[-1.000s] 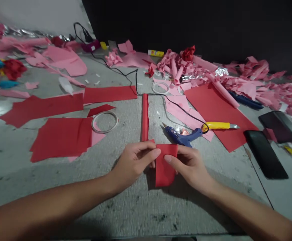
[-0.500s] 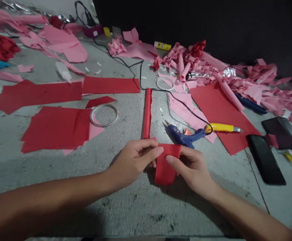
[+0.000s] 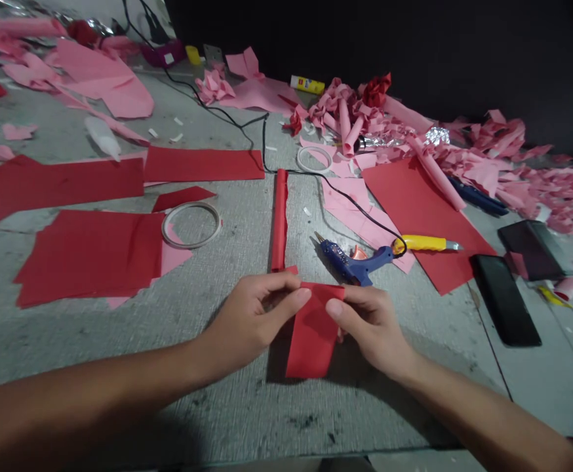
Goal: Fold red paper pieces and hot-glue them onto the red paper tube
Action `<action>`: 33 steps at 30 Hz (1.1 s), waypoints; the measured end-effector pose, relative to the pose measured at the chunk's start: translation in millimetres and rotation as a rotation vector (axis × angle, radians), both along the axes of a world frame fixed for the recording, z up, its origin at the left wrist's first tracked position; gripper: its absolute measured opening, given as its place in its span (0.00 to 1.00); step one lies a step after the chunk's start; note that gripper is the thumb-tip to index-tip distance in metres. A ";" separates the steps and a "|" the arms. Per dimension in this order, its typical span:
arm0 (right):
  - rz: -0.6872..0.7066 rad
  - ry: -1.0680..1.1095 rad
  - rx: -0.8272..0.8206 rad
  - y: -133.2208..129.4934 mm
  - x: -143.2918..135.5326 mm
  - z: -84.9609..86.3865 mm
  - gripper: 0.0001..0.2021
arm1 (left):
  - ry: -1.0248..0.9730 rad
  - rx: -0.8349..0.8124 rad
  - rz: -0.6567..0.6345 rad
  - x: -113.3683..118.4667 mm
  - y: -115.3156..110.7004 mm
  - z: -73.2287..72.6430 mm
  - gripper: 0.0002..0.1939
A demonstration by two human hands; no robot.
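Observation:
Between my hands is a small red paper piece (image 3: 312,334), its lower part hanging toward me above the table. My left hand (image 3: 261,311) pinches its upper left corner between thumb and fingers. My right hand (image 3: 372,321) grips the upper right edge, thumb on the front and fingers behind. Just beyond lies a rolled red paper tube (image 3: 279,219), pointing away from me. To the right of the tube rests a blue glue gun (image 3: 353,262) with a black cord. A stack of red paper sheets (image 3: 90,255) lies left of my hands.
A tape ring (image 3: 191,245) overlaps the stack's edge. On the right are a yellow cutter (image 3: 421,243), a large red sheet (image 3: 429,223) and a black phone (image 3: 505,300). Crumpled pink paper (image 3: 497,144) lines the back. A glue stick (image 3: 307,84) lies there too.
The red paper piece shows more of its length hanging down, its lower edge nearer to me. Both hands keep their pinch. The whole view has shifted, so table items appear farther left.

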State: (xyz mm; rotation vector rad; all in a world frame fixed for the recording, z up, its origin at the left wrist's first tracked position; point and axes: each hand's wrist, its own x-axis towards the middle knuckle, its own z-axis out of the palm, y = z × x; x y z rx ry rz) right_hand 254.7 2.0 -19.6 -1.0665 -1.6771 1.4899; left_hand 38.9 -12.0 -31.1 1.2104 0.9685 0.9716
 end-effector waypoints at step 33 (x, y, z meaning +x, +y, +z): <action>0.067 -0.025 -0.029 0.0 0.3 -3.0 0.28 | 0.008 -0.063 0.136 0.0 0.9 0.1 0.15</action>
